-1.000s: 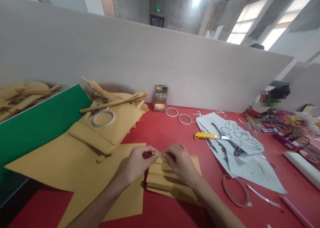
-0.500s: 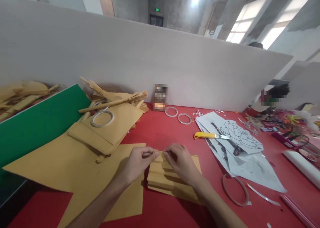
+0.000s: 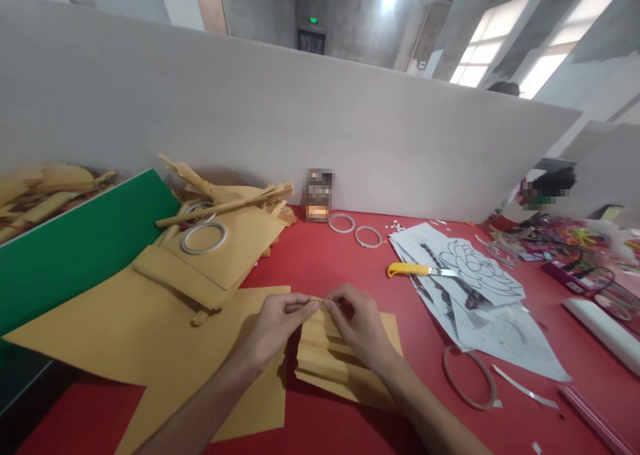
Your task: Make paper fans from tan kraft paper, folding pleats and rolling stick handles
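A pleated piece of brown paper rests on the red table, its creases running across it. At its far edge my left hand pinches the paper between thumb and fingers. Close beside it, my right hand pinches the same edge, and its fingers cover part of the folds. Large flat brown sheets lie under and beside my left forearm.
Folded brown papers are piled at the left by a green board. A yellow-handled knife lies partly on printed sheets at the right. A tape ring is nearer. A grey partition stands behind.
Both hands still pinch the far edge of the paper, with slight finger movement. The right hand's wrist has shifted a little, and the view has moved very slightly.
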Available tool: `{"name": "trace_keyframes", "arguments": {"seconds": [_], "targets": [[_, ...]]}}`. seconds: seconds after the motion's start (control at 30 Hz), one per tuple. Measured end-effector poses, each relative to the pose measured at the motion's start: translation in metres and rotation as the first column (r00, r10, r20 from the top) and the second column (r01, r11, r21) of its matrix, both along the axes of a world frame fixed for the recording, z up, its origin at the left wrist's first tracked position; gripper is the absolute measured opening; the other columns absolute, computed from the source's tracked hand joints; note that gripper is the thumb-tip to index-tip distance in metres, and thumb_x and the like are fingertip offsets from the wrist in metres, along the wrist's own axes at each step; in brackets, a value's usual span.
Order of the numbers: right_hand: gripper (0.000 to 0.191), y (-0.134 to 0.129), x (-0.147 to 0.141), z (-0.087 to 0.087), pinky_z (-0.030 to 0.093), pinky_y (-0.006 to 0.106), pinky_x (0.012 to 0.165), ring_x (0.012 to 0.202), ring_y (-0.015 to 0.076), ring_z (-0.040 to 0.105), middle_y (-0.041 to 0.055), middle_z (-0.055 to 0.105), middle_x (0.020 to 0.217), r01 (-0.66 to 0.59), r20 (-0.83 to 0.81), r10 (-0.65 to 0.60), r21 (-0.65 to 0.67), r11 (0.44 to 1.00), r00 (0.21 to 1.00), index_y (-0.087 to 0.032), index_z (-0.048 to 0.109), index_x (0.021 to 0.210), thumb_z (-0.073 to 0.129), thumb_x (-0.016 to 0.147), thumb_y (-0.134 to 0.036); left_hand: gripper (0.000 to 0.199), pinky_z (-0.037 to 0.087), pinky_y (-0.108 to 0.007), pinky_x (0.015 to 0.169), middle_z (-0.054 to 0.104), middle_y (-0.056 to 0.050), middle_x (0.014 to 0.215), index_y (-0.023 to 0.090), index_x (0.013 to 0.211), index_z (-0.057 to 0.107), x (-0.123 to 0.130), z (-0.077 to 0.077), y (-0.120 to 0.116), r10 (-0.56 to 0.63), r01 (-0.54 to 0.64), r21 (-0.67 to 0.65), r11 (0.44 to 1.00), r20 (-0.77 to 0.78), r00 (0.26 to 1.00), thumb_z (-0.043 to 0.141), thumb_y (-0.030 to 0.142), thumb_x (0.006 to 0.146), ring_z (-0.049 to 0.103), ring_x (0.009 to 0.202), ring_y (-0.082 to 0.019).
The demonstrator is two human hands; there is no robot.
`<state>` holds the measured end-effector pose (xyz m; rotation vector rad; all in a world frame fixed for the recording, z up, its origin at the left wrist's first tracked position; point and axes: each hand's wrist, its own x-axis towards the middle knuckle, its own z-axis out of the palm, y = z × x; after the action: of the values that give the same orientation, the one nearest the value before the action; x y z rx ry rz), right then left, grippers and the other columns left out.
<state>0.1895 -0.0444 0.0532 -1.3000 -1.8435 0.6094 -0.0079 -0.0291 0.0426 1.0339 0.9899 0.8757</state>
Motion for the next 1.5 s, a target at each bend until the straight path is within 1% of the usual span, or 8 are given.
{"name": "trace_keyframes", "arguments": {"seconds": [0.1,0.23,0.5,0.67,0.83,1.03,1.33,1.5], "targets": [[0.019,0.0,-0.0011,-0.0002,0.047,0.03,0.073,0.077,0.0182,0.066,0.0023,0.073,0.085,-0.001,-0.084,-0.001,-0.032,0.999,0.997,-0.023,0.066,0.089,0.058,0.104,-0.032,0.047,0.061,-0.038,0.086,0.084,-0.012,0.095,0.015,0.098,0.084,0.0005,0.0005,-0.0004,0.044,-0.044,-0.027,0.999,0.016,0.999,0.092,0.055,0.074,0.079,0.087,-0.027],[0.022,0.0,-0.0018,-0.0008,0.049,0.029,0.071,0.074,0.0173,0.064,0.0017,0.071,0.083,-0.026,-0.151,0.013,-0.086,0.996,0.988,-0.022,0.066,0.089,0.059,0.104,-0.036,0.049,0.061,-0.039,0.086,0.084,-0.013,0.094,0.015,0.099,0.084,0.0007,0.0016,-0.0016,0.031,-0.03,-0.036,0.999,0.047,0.998,0.094,0.054,0.071,0.079,0.088,-0.028],[0.023,0.0,-0.0017,0.001,0.051,0.028,0.071,0.075,0.017,0.065,0.0019,0.071,0.082,-0.036,-0.184,0.016,-0.107,0.994,0.983,-0.022,0.067,0.089,0.059,0.103,-0.037,0.047,0.061,-0.038,0.083,0.084,-0.013,0.097,0.016,0.103,0.084,0.0003,0.0021,-0.0013,0.026,-0.026,-0.007,1.0,0.035,0.999,0.091,0.053,0.075,0.079,0.091,-0.028],[0.022,-0.0007,-0.0032,0.0011,0.05,0.028,0.07,0.073,0.0161,0.063,0.0014,0.071,0.082,-0.046,-0.169,0.029,-0.101,0.994,0.985,-0.022,0.067,0.089,0.059,0.103,-0.036,0.042,0.061,-0.034,0.08,0.083,-0.011,0.098,0.017,0.098,0.084,0.0009,0.0027,-0.0003,0.091,-0.089,0.097,0.991,-0.016,0.996,0.088,0.054,0.079,0.077,0.09,-0.025],[0.022,-0.0015,-0.005,0.0017,0.05,0.028,0.07,0.074,0.0167,0.064,0.0016,0.071,0.082,-0.042,-0.183,0.022,-0.104,0.994,0.983,-0.021,0.067,0.088,0.059,0.103,-0.036,0.041,0.06,-0.033,0.077,0.083,-0.011,0.096,0.017,0.095,0.083,0.0023,0.0016,-0.001,0.103,-0.093,0.155,0.984,-0.063,0.993,0.082,0.057,0.083,0.077,0.088,-0.026],[0.023,-0.0032,-0.0058,0.0052,0.05,0.027,0.069,0.074,0.017,0.063,0.0013,0.069,0.08,-0.033,-0.195,0.007,-0.13,0.991,0.981,-0.021,0.066,0.086,0.059,0.102,-0.037,0.027,0.059,-0.031,0.08,0.082,-0.006,0.091,0.021,0.089,0.081,0.004,-0.0025,-0.0017,0.165,-0.103,0.34,0.935,-0.159,0.973,0.075,0.047,0.09,0.075,0.086,-0.023],[0.021,-0.0035,-0.0082,-0.0003,0.049,0.027,0.07,0.074,0.0165,0.064,0.0009,0.071,0.081,-0.033,-0.191,0.009,-0.125,0.992,0.982,-0.022,0.068,0.088,0.06,0.102,-0.035,0.024,0.059,-0.031,0.084,0.081,-0.005,0.091,0.021,0.088,0.079,0.0043,-0.0053,0.0021,0.151,-0.09,0.343,0.935,-0.157,0.976,0.074,0.044,0.091,0.075,0.088,-0.023],[0.019,-0.0023,-0.0087,-0.003,0.046,0.026,0.067,0.073,0.016,0.063,0.0005,0.072,0.082,-0.007,-0.111,-0.003,-0.093,0.996,0.994,-0.023,0.068,0.086,0.061,0.101,-0.033,0.023,0.058,-0.031,0.084,0.08,-0.005,0.091,0.021,0.088,0.078,0.004,-0.005,-0.0001,0.166,-0.096,0.355,0.93,-0.172,0.971,0.073,0.043,0.092,0.074,0.089,-0.023]]}}
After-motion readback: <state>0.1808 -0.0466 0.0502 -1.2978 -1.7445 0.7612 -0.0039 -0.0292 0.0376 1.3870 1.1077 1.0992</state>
